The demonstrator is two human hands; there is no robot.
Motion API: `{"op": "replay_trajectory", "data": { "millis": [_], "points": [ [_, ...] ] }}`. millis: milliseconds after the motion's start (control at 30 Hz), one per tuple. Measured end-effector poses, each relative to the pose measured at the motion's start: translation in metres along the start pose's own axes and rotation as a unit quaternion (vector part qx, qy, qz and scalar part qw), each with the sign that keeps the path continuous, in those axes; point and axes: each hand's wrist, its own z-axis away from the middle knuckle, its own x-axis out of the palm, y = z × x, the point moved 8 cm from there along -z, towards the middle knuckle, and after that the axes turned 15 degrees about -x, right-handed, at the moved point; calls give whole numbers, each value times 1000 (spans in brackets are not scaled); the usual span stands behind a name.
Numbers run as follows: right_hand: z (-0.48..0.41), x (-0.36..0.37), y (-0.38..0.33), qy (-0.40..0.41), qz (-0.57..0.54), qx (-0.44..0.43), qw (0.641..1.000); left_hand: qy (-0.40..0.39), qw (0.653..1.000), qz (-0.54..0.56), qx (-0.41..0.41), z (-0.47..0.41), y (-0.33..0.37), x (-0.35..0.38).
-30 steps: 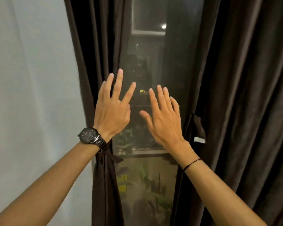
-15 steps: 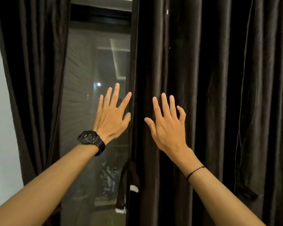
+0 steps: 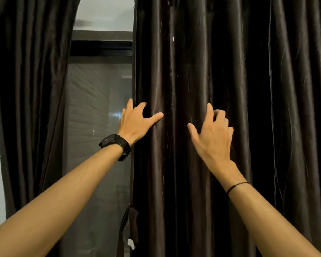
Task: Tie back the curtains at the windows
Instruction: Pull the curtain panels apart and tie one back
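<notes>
Head view, left to right: the left curtain (image 3: pixel 30 89) hangs at the far side, the window glass (image 3: pixel 98 127) shows beside it, and the right curtain (image 3: pixel 258 108) covers everything from the middle across to the right edge. The step in hand, as I judge it, is gathering that right curtain off the glass. To do it well, the left hand (image 3: pixel 135 121) should keep a firm hold of the leading edge and sweep it rightwards, while the right hand (image 3: pixel 211 136) collects fold on fold into one tight bundle, at a height the tie-back strap (image 3: pixel 133 219) can reach; loose pleats would likely slip out of the tie

The left hand, with a watch (image 3: pixel 115 145) on its wrist, hooks its fingers round the curtain's leading edge, thumb stretched across the front of the cloth. The right hand lies further right on the folds, fingers curled into them, thumb held wide; whether cloth is truly caught there I cannot tell. The strap dangles at that same edge, well below the left hand
</notes>
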Motion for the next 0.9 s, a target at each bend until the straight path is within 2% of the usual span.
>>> {"op": "replay_trajectory", "data": {
  "millis": [200,333,500,667,800,900],
  "points": [
    [-40,9,-13,84,-150,-4,985,64,996,44,31,-30,0,-21],
    [-63,30,-41,68,-207,22,976,108,991,36,63,-44,-11,-40],
    [-90,39,-151,14,-268,-87,959,129,985,53,103,-47,-25,-77],
    [-108,45,-243,-7,-318,-186,930,172,981,66,69,-48,-64,-115],
    [-103,43,-214,-11,-292,-182,939,141,984,78,75,-47,-85,-118],
    [-86,29,-160,35,-260,-106,959,100,985,111,85,-46,-81,-101]
  ]
}}
